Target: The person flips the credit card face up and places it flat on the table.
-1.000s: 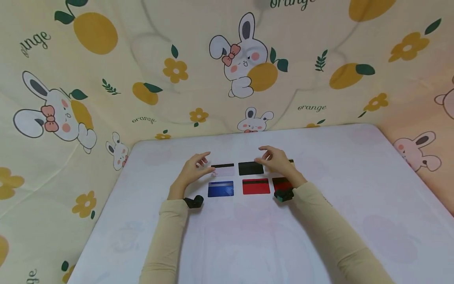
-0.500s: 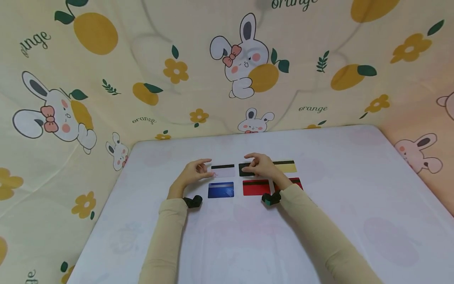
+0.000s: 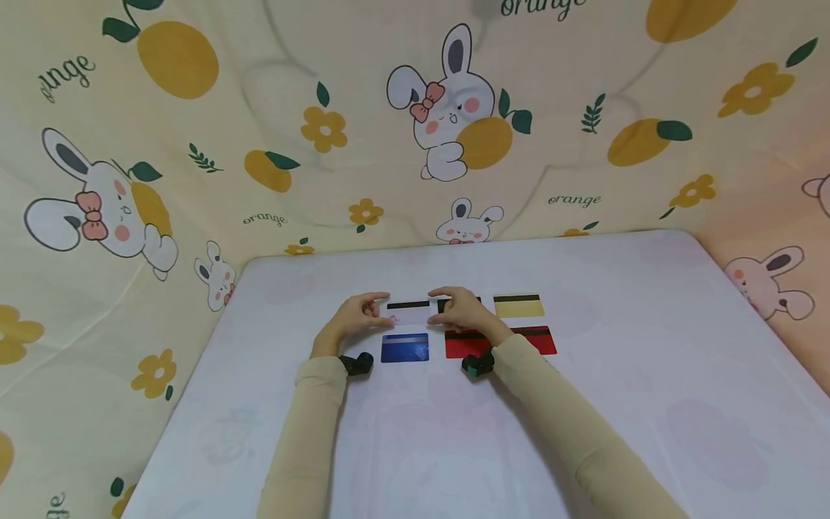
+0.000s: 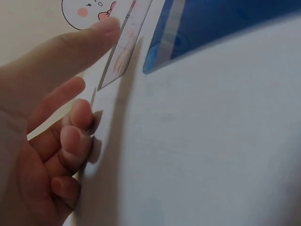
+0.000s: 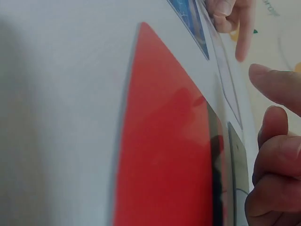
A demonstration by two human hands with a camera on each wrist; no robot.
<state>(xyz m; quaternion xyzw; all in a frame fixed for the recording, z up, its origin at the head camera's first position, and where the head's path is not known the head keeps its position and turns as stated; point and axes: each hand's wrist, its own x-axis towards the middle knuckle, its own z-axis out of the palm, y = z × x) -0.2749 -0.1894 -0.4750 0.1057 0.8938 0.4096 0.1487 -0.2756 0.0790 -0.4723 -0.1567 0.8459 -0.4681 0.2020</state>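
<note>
A pale lilac card [image 3: 410,315] with a dark stripe lies in the back row of cards on the table. My left hand [image 3: 353,319] is at its left end, thumb and index finger spread apart at the corners. At its right end is my right hand [image 3: 463,311], thumb and index likewise spread, hovering over a black card [image 3: 442,305] that it partly hides. In the left wrist view the thumb [image 4: 101,35] overlaps the lilac card's edge, the other fingers bent. In the right wrist view a red card [image 5: 164,141] lies below the bent fingers.
A blue card [image 3: 405,348] lies in front of the lilac one. Beside it are the red card and a second red card [image 3: 540,340], partly behind the right forearm. A gold card [image 3: 519,306] ends the back row. A patterned cloth [image 3: 363,144] hangs behind the white table [image 3: 415,447].
My right hand has moved left, from between the black and gold cards to the lilac card's right end, uncovering the gold card. The left hand has barely moved.
</note>
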